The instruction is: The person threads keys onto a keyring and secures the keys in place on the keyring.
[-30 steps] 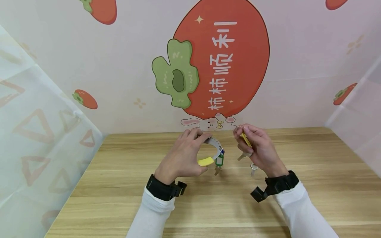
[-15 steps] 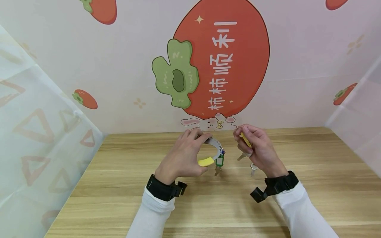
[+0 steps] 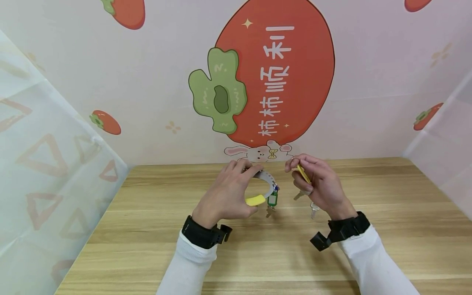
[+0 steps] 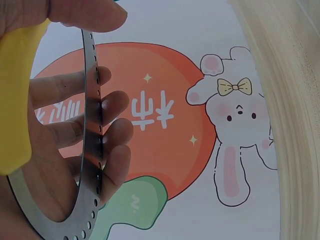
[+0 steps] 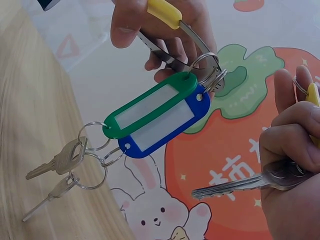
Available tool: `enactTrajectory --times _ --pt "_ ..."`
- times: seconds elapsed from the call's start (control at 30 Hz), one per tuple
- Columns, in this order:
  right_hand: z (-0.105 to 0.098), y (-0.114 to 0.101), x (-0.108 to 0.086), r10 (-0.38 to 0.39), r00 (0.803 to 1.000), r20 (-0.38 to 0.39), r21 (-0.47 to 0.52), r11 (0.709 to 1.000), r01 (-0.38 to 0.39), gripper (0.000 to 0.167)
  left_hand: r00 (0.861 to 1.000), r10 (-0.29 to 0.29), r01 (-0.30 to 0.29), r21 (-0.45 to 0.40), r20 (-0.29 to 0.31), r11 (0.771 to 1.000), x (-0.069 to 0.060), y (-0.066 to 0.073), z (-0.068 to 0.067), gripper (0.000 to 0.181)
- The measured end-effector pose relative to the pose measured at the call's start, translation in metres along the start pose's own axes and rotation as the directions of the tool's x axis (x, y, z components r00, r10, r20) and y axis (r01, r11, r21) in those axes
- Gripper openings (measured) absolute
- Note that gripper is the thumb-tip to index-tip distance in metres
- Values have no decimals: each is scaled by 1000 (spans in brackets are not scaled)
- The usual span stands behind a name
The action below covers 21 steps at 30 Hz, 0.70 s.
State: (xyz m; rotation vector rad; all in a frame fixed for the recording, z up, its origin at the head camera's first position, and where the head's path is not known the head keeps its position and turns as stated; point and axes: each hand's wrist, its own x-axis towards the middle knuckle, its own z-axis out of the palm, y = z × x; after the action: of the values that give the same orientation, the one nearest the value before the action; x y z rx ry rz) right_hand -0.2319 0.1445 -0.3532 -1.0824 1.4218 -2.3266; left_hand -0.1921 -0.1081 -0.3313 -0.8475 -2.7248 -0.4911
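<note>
My left hand [image 3: 228, 192] holds a large flat metal key ring [image 4: 91, 125] with a row of holes and a yellow grip [image 3: 255, 200]. From its right side hang a green key tag [image 5: 150, 105] and a blue key tag [image 5: 162, 127], overlapping. Small split rings at their lower ends carry keys [image 5: 62, 161]. To the right, my right hand [image 3: 322, 186] pinches a yellow key tag [image 3: 304, 173], partly hidden by the fingers. A small split ring [image 5: 301, 87] shows at its upper end. One key [image 5: 230, 189] sticks out below those fingers; another key [image 3: 314, 209] dangles under the palm.
Both hands are above a wood-grain table [image 3: 258, 258]. Behind it stands a white backdrop [image 3: 155, 82] printed with persimmons and a rabbit. A white side sheet [image 3: 48, 172] borders the table on the left.
Fingertips of my right hand have shifted slightly left and extended, baring more of the yellow key tag's edge. My left hand and the large key ring have stayed in place.
</note>
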Motion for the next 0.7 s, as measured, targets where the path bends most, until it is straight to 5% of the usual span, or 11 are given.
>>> enactTrajectory --times 0.37,0.7 --pt "-2 1 1 -23 998 53 61 998 20 47 1000 2 -2 2 -1 1000 0 0 0 84" --pt "-1 0 -1 -15 999 -32 16 1000 15 29 1000 -1 1 9 3 1000 0 1 0 84"
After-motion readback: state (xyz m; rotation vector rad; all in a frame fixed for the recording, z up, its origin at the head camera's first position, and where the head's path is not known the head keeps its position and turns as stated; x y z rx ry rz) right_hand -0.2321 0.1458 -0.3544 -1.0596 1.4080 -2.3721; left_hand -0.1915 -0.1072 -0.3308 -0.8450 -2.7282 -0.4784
